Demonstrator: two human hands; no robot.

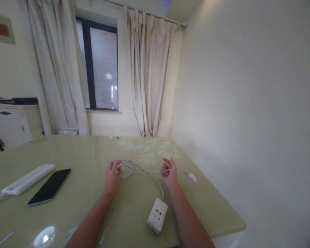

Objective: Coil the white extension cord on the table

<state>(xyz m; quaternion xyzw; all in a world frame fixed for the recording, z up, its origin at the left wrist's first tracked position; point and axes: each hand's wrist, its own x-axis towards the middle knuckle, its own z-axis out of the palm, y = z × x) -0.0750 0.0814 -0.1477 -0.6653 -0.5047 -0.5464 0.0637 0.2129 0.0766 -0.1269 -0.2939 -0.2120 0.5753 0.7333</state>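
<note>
At 9 o'clock on the glossy green table (93, 151) lies a long white power strip (28, 179), and just beside it to the right a black smartphone (50, 186) face up, the two apart from the hands; left hand (112, 178) near centre, fingers curled shut around a bunched loop of the white cord (142, 171), palm down on the tabletop; from that loop the cord runs toward 3 o'clock to the right hand (168, 171), which is raised slightly, fingers pinched closed on the thinner stretch of it; past the right hand, at about 3 o'clock, the white plug (191, 177) hangs off the end, near the table's right edge; another run of cord curves down to 6 o'clock into the white socket block (157, 215), lying flat between the two forearms, outlets up; judged from this, coiling is only begun: one or two loops gathered at the left hand, the length to the socket block and the plug end not yet wound in, nothing tied off; curtains (150, 72) and window (100, 65) at 12 o'clock.
</note>
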